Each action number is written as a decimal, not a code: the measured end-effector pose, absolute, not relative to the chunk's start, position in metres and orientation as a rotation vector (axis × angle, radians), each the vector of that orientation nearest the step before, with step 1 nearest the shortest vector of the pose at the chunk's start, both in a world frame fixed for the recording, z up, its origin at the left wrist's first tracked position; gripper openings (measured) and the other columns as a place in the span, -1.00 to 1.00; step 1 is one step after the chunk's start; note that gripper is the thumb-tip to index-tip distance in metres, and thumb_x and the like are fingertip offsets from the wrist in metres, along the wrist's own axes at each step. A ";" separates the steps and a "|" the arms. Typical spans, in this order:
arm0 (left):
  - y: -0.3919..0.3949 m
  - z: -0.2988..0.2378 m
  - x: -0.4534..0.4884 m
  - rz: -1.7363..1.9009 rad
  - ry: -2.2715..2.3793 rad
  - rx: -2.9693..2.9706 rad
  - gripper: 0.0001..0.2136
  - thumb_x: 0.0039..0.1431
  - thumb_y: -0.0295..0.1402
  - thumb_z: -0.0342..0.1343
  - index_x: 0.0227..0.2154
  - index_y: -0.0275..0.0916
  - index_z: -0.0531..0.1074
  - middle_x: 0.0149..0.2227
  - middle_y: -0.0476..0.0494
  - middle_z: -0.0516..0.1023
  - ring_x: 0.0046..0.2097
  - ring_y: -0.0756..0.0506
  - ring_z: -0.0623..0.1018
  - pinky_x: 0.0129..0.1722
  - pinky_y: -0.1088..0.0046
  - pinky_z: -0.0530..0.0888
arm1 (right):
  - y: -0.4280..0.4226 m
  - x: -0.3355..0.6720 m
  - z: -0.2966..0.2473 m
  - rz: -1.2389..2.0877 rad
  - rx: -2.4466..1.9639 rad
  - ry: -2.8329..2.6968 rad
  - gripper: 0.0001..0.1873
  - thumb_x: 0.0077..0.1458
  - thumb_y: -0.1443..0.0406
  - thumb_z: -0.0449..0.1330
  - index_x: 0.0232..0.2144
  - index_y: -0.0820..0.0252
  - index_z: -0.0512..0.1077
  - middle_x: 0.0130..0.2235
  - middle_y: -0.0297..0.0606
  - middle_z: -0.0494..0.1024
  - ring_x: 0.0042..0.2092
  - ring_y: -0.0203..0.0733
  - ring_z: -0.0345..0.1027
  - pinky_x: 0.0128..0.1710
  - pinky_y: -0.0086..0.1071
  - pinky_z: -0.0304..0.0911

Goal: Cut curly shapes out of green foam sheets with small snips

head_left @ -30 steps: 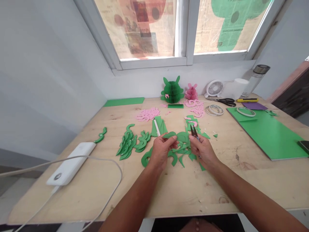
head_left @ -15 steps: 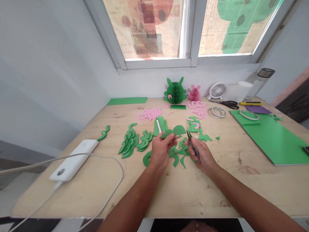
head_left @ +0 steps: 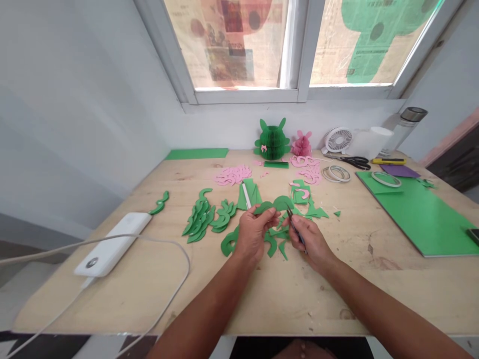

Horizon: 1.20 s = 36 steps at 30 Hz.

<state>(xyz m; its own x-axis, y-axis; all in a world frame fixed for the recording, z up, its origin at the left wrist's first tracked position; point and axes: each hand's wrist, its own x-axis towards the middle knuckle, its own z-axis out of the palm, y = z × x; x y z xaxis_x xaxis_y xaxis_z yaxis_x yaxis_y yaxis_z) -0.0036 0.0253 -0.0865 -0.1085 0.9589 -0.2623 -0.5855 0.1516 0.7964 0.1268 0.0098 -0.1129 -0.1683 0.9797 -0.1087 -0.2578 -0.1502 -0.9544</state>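
Observation:
My left hand (head_left: 255, 230) is closed, pinching a curved green paper piece (head_left: 283, 202) whose rounded end sticks out to the right. In my right hand (head_left: 310, 240) are small dark scissors (head_left: 295, 227), their tips touching or just in front of that paper's right end. Under and between my hands lie green paper scraps (head_left: 283, 249) and a cut green curl (head_left: 227, 245). To the left sits a pile of wavy green cut-outs (head_left: 198, 223). A white pen-like tool (head_left: 246, 195) rests on green paper beyond my left hand.
A white power bank (head_left: 112, 244) with a looping cable (head_left: 187, 259) lies at left. Pink cut-outs (head_left: 234, 175), green and pink paper figures (head_left: 273, 142), tape rolls (head_left: 339, 173) and black scissors (head_left: 355, 161) are farther back. A green board (head_left: 422, 214) lies at right.
My right hand has moved slightly left, bringing the scissors' tips to the green paper's end. My left hand has shifted slightly right, still holding the paper.

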 end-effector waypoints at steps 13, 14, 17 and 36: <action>0.023 -0.085 -0.003 1.330 0.928 0.499 -0.57 -0.28 -0.45 0.37 -0.36 -0.24 0.25 -0.55 -0.01 0.51 -0.47 -0.03 0.53 -0.40 0.46 0.46 | 0.011 0.129 -0.114 1.542 -0.995 -0.999 -0.62 0.08 0.01 0.15 -0.45 0.23 0.38 -0.68 -0.48 0.19 -0.67 -0.44 -0.15 -0.68 -0.47 -0.29; 0.022 -0.085 -0.002 1.328 0.928 0.494 -0.57 -0.28 -0.45 0.37 -0.35 -0.23 0.25 -0.55 0.00 0.50 -0.46 -0.04 0.54 -0.40 0.46 0.46 | 0.011 0.129 -0.114 1.546 -0.988 -0.993 -0.63 0.09 0.01 0.15 -0.45 0.23 0.38 -0.68 -0.48 0.19 -0.66 -0.44 -0.15 -0.68 -0.47 -0.29; 0.022 -0.085 -0.002 1.307 0.921 0.499 -0.59 -0.28 -0.47 0.35 -0.37 -0.23 0.25 -0.56 0.00 0.49 -0.43 -0.05 0.55 -0.38 0.47 0.46 | 0.011 0.129 -0.113 1.557 -0.977 -0.981 -0.63 0.09 0.02 0.15 -0.45 0.23 0.38 -0.67 -0.48 0.20 -0.66 -0.45 -0.15 -0.68 -0.47 -0.29; 0.024 -0.086 -0.004 1.225 0.966 0.669 -0.78 -0.27 -0.33 0.35 -0.57 -0.31 0.44 -0.57 -0.08 0.50 -0.53 0.02 0.44 -0.46 0.49 0.40 | 0.011 0.129 -0.113 1.585 -1.003 -0.997 -0.60 0.03 -0.02 0.18 -0.45 0.22 0.40 -0.69 -0.48 0.19 -0.67 -0.44 -0.16 -0.69 -0.46 -0.28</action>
